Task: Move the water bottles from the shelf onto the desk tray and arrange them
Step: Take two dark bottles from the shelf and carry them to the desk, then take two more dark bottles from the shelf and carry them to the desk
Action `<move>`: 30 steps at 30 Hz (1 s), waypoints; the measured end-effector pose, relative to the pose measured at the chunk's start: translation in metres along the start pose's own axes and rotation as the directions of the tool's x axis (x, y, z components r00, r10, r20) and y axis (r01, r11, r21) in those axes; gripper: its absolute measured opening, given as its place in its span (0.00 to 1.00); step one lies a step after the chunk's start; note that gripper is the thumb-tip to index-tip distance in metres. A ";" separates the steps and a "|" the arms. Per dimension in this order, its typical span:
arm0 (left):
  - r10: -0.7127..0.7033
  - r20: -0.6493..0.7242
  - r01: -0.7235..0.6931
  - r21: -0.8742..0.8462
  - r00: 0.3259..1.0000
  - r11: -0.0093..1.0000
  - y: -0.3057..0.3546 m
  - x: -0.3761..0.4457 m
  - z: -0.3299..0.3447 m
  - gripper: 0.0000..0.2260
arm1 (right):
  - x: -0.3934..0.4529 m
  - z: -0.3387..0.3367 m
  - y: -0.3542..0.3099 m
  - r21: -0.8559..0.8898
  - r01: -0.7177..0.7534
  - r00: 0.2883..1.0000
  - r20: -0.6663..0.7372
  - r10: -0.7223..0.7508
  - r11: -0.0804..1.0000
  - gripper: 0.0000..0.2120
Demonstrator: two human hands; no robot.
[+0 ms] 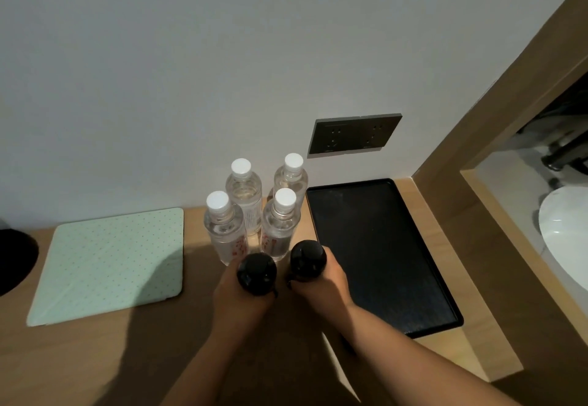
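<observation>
Both hands are busy here. The left hand [243, 291] is curled tight around a dark round-topped object [256, 273], and the right hand [321, 281] grips a second dark object [308, 262] the same way, fingers wrapped fully round. Can't tell what those dark things are, bottles or caps or something else, only the rounded tops show.

Just past the knuckles, at about 12 o'clock from the hands, four clear water bottles with white caps stand upright in a tight two-by-two cluster on the wooden desk [95, 358]: front-left bottle [224, 230], front-right bottle [280, 227], back-left bottle [243, 195], back-right bottle [291, 179]. The front pair sits right against the hands, looks like touching but hard to say.

The black tray [381, 253] lies at 3 o'clock from the bottles, its left rim just beside the front-right bottle, its far edge by the wall. Its whole surface is bare. At 9 o'clock there's a pale green dotted mat [108, 262], with a strip of desk between it and the bottles. A dark outlet plate [354, 133] sits on the wall at 1 o'clock.
</observation>
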State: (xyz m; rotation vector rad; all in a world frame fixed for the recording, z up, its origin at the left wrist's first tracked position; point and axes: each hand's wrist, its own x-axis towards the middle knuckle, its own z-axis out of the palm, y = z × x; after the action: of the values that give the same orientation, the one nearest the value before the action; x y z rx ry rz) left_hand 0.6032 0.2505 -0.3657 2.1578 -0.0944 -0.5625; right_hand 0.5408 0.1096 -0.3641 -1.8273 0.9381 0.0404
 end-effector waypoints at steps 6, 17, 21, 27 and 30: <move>0.152 0.015 -0.148 -0.149 0.988 0.978 0.016 -0.013 -0.018 0.30 | -0.011 -0.010 -0.010 -0.016 -0.034 0.999 0.000 0.034 0.999 0.29; 0.465 0.022 -0.466 0.064 0.885 0.883 0.073 -0.057 -0.021 0.34 | -0.070 -0.066 -0.001 -0.143 0.141 0.973 -0.163 -0.164 0.980 0.28; 0.613 0.160 -0.633 0.139 0.773 0.762 0.099 -0.076 0.005 0.35 | -0.093 -0.102 0.022 -0.360 0.153 0.947 -0.214 -0.241 0.921 0.31; 0.685 0.434 -0.796 0.146 0.585 0.587 0.129 -0.109 0.064 0.36 | -0.134 -0.167 0.064 -0.620 0.021 0.952 -0.228 -0.205 0.785 0.33; 0.662 0.527 -0.823 0.139 0.533 0.551 0.145 -0.132 0.090 0.37 | -0.162 -0.204 0.084 -0.670 -0.046 0.941 -0.277 -0.193 0.741 0.34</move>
State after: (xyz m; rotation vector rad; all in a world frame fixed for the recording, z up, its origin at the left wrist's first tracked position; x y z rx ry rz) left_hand 0.4661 0.1301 -0.2513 2.0188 -1.4476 -0.4770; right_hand 0.3003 0.0265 -0.2649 -2.6100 1.1813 0.0221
